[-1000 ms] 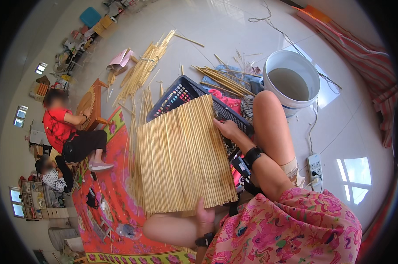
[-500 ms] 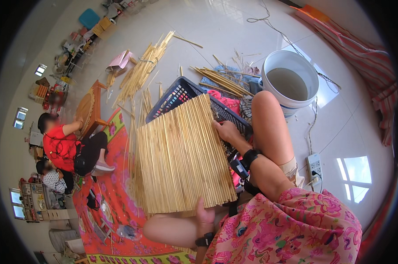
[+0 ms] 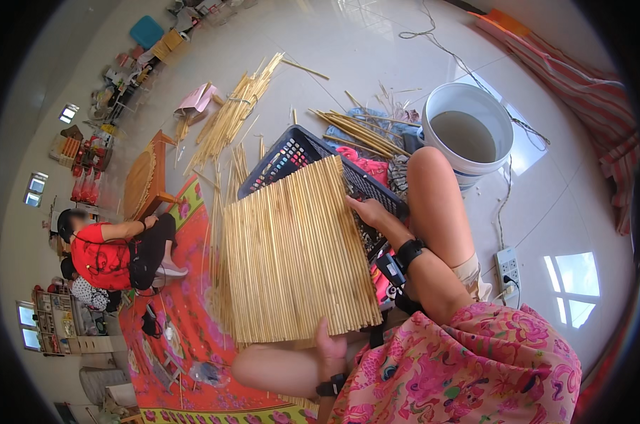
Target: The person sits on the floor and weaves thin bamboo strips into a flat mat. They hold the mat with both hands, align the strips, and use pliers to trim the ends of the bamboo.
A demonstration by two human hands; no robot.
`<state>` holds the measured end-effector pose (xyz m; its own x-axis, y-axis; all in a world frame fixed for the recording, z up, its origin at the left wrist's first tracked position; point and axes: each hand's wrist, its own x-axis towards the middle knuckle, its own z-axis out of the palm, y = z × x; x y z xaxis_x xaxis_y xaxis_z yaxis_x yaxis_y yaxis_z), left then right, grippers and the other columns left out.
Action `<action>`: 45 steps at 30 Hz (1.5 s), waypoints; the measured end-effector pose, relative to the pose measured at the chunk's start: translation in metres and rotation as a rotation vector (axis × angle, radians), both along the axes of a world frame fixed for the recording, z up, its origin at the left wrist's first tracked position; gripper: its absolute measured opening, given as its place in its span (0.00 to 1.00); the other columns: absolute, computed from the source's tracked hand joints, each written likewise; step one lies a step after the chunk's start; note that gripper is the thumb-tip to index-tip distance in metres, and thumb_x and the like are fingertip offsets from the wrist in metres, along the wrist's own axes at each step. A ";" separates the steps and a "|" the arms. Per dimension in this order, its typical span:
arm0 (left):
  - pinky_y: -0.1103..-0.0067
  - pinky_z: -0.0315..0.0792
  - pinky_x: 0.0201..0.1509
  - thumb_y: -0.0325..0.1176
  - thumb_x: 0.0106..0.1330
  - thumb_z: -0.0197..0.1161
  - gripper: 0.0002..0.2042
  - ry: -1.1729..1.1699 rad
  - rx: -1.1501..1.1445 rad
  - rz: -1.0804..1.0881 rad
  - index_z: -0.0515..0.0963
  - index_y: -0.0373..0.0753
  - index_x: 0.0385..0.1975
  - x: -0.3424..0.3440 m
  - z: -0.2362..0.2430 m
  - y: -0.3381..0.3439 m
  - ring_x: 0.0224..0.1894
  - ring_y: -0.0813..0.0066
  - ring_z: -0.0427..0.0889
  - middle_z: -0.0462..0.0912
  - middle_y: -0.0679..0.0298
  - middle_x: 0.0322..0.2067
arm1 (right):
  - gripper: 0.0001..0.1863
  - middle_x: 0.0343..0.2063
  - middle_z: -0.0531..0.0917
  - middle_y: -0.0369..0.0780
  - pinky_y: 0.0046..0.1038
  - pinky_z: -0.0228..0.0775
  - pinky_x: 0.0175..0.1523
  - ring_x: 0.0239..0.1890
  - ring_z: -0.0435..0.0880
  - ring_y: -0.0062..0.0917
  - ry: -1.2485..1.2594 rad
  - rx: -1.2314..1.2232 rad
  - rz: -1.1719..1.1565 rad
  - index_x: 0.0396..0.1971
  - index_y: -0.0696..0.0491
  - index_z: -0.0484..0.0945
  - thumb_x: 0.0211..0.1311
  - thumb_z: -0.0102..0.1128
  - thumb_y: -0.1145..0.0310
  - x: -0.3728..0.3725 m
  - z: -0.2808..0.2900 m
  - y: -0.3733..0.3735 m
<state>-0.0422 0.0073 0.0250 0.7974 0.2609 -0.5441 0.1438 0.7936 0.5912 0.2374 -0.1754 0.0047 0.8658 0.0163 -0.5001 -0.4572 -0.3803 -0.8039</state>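
A squarish mat [image 3: 295, 254] of straw-coloured reed stalks laid side by side rests across my lap, tilted against a dark plastic basket [image 3: 281, 166]. My left hand [image 3: 330, 348] grips its near edge, thumb on top and the other fingers hidden underneath. At the mat's right edge, my right hand [image 3: 373, 214] holds the side, with most fingertips out of sight behind it. Pink cloth [image 3: 366, 164] shows inside the basket. Both wrists wear black straps.
A white bucket [image 3: 468, 131] of murky water stands far right of the basket. Reed bundles [image 3: 235, 109] lie beyond it. A power strip [image 3: 507, 272] sits right of my knee. On the left are a red floral sheet [image 3: 192, 339], a wooden stool [image 3: 147, 177] and a person in red [image 3: 104, 258].
The mat and both my hands stay nearly in place, with a slight shift of the whole view. The person in red has drawn a hand back from the stool toward their knee.
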 end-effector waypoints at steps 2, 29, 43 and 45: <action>0.68 0.66 0.54 0.35 0.61 0.53 0.20 -0.002 0.001 -0.012 0.66 0.31 0.51 0.000 0.001 -0.001 0.49 0.65 0.73 0.73 0.58 0.47 | 0.45 0.36 0.77 0.59 0.33 0.65 0.47 0.44 0.76 0.45 -0.011 -0.032 -0.008 0.33 0.71 0.75 0.49 0.45 0.33 0.001 -0.002 -0.001; 0.67 0.66 0.54 0.35 0.62 0.51 0.19 -0.038 0.049 -0.024 0.66 0.30 0.49 0.002 0.013 -0.006 0.48 0.64 0.73 0.74 0.56 0.46 | 0.41 0.32 0.78 0.58 0.34 0.65 0.46 0.41 0.77 0.47 -0.021 -0.062 -0.076 0.31 0.68 0.77 0.51 0.45 0.35 -0.006 -0.003 0.008; 0.68 0.69 0.51 0.34 0.61 0.52 0.18 0.028 0.031 0.011 0.68 0.30 0.48 -0.003 0.008 -0.002 0.46 0.64 0.74 0.75 0.56 0.44 | 0.45 0.34 0.76 0.62 0.34 0.65 0.48 0.45 0.75 0.48 -0.039 -0.080 -0.028 0.32 0.72 0.75 0.51 0.41 0.33 0.003 -0.013 0.007; 0.68 0.68 0.51 0.34 0.60 0.53 0.18 0.028 0.041 0.014 0.68 0.30 0.48 -0.003 0.010 -0.003 0.46 0.64 0.74 0.75 0.56 0.44 | 0.45 0.35 0.76 0.62 0.35 0.65 0.48 0.45 0.75 0.49 -0.036 -0.087 -0.021 0.32 0.72 0.75 0.51 0.41 0.34 0.003 -0.007 0.007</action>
